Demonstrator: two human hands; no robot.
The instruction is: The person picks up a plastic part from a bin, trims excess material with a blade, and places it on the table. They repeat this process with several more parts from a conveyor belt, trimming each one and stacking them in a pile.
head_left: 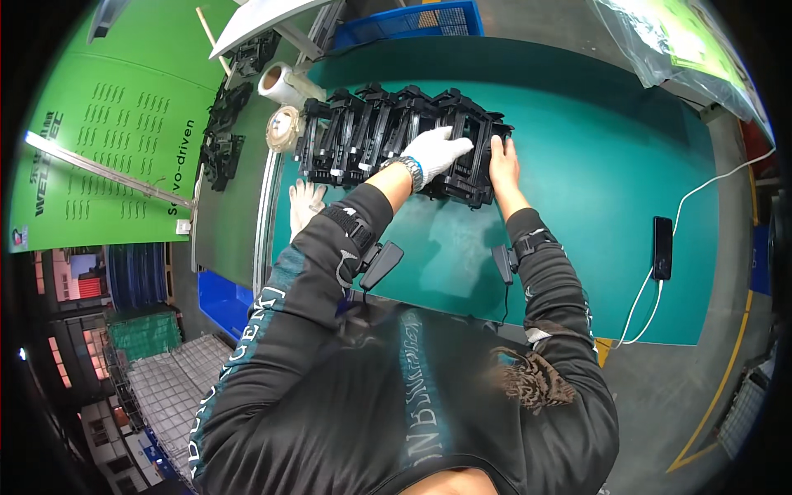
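A row of several black plastic frames [363, 136] stands side by side on the green tabletop. My left hand [436, 157], in a white glove, lies over the frames toward the right of the row, its fingers gripping a black plastic frame [472, 169]. Bare, my right hand [504, 165] holds the right end of the row, its fingers pointing away from me along the end frame's outer side. The undersides of my left fingers are hidden. Beside my left forearm lies a white glove [304, 205], partly covered by the sleeve.
At the row's left end are a roll of tape [283, 129] and a roll of clear film [289, 85]. More black parts [221, 148] lie farther left. A phone [662, 247] with white cables rests at the right. Beyond the table is a blue crate [412, 25].
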